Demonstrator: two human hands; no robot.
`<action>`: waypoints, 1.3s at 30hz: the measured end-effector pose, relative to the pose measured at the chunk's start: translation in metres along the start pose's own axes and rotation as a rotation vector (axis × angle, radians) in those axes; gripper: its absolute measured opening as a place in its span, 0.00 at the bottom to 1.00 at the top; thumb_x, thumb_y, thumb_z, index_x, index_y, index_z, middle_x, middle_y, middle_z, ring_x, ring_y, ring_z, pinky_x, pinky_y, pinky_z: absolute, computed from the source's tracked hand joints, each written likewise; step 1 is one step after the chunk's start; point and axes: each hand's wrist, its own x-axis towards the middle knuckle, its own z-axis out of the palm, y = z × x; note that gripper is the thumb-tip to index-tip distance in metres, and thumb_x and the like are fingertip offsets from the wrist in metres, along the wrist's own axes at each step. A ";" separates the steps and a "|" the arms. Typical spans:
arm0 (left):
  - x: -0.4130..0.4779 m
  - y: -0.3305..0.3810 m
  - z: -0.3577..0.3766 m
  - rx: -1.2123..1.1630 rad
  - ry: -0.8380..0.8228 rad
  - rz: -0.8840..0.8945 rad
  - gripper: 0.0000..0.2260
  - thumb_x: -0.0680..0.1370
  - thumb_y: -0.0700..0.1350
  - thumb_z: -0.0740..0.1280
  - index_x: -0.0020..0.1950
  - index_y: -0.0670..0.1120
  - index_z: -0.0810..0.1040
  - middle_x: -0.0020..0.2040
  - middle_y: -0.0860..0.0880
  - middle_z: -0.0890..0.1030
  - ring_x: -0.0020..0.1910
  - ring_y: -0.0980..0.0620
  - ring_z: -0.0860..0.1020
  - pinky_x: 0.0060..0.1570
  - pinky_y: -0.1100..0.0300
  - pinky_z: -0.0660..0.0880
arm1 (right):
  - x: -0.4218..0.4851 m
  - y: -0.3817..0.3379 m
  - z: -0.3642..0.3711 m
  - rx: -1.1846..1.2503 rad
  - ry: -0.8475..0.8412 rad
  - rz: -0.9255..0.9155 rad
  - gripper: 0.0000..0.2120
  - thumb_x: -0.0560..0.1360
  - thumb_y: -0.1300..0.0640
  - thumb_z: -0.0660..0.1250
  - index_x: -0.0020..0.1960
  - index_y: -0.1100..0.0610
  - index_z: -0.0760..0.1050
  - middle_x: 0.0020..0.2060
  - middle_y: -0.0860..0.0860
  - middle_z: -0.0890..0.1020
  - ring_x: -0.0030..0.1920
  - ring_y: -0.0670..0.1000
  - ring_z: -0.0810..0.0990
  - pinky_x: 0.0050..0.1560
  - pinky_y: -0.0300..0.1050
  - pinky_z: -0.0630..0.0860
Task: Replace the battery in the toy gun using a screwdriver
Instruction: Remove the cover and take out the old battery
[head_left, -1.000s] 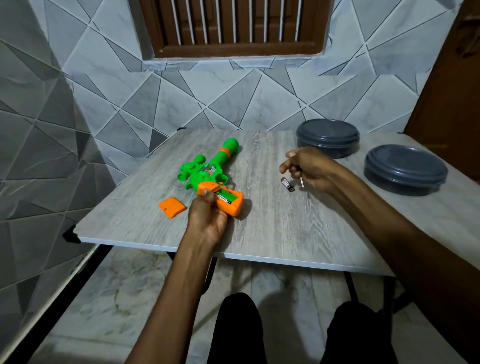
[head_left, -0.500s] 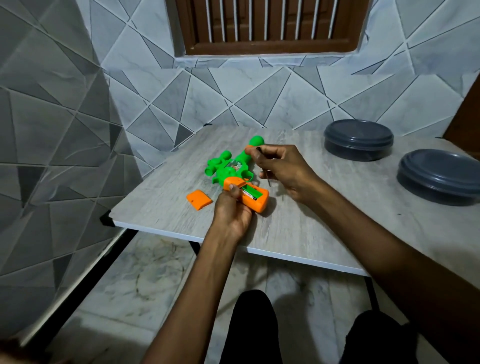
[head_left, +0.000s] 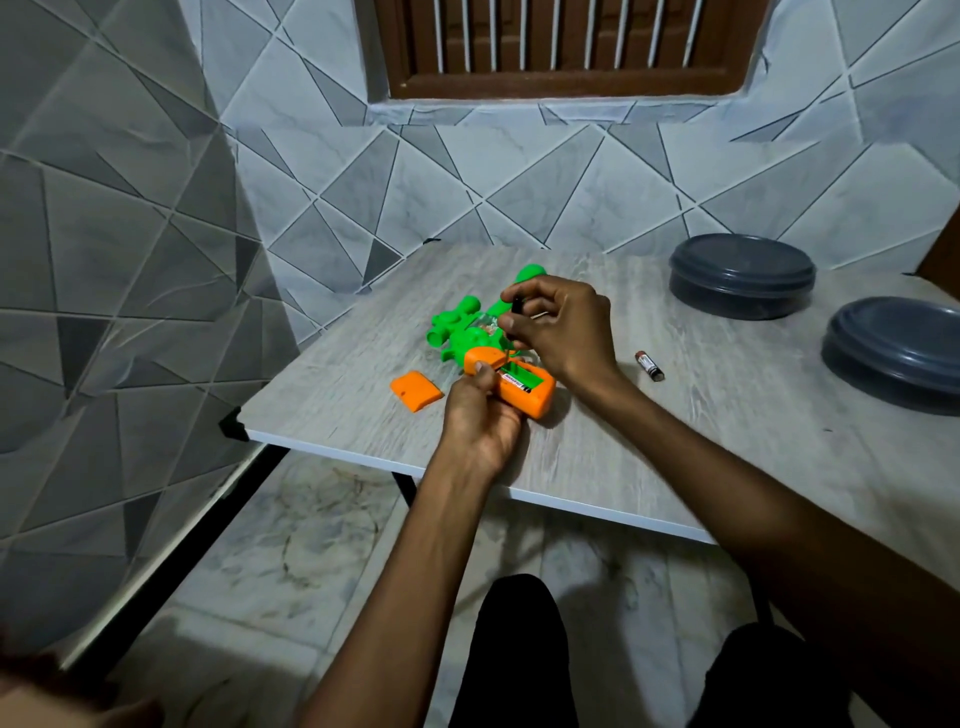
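A green and orange toy gun (head_left: 457, 332) lies on the grey wood table (head_left: 597, 452). Its orange grip has an open battery compartment (head_left: 522, 383) with one battery lying inside. My left hand (head_left: 480, 421) grips the orange grip from the near side. My right hand (head_left: 563, 325) hovers just above the gun, pinching a small dark screwdriver (head_left: 517, 305) whose thin shaft points down toward the compartment. The orange battery cover (head_left: 415, 391) lies loose to the left of the gun. A spare battery (head_left: 649, 366) lies on the table to the right.
Two dark grey lidded round containers stand at the right, one at the back (head_left: 742, 275) and one nearer (head_left: 893, 351). A tiled wall runs close behind and along the left. The table's front edge is just below my left wrist.
My right hand came from beside the spare battery leftward to above the gun, carrying the screwdriver. The camera view shifted left and nearer. My left hand stayed on the grip.
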 end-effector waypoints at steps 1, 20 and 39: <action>0.001 0.000 -0.001 0.001 0.003 0.004 0.18 0.84 0.40 0.55 0.73 0.39 0.66 0.67 0.37 0.75 0.66 0.41 0.74 0.64 0.43 0.70 | 0.000 0.000 0.000 -0.008 -0.001 -0.015 0.09 0.68 0.65 0.75 0.47 0.58 0.82 0.33 0.52 0.80 0.32 0.52 0.82 0.39 0.57 0.83; -0.006 0.000 0.005 0.017 -0.008 0.022 0.18 0.84 0.41 0.55 0.74 0.39 0.66 0.62 0.38 0.77 0.53 0.43 0.78 0.62 0.44 0.70 | 0.006 0.009 0.009 -0.008 0.002 -0.045 0.09 0.66 0.63 0.77 0.45 0.57 0.82 0.31 0.49 0.81 0.31 0.49 0.82 0.37 0.51 0.83; -0.009 -0.002 0.006 0.017 -0.022 0.042 0.11 0.83 0.38 0.55 0.59 0.40 0.75 0.56 0.42 0.79 0.53 0.46 0.77 0.71 0.44 0.64 | 0.039 0.006 0.019 -0.218 -0.283 -0.038 0.12 0.71 0.63 0.74 0.54 0.63 0.82 0.35 0.54 0.82 0.23 0.37 0.77 0.29 0.30 0.74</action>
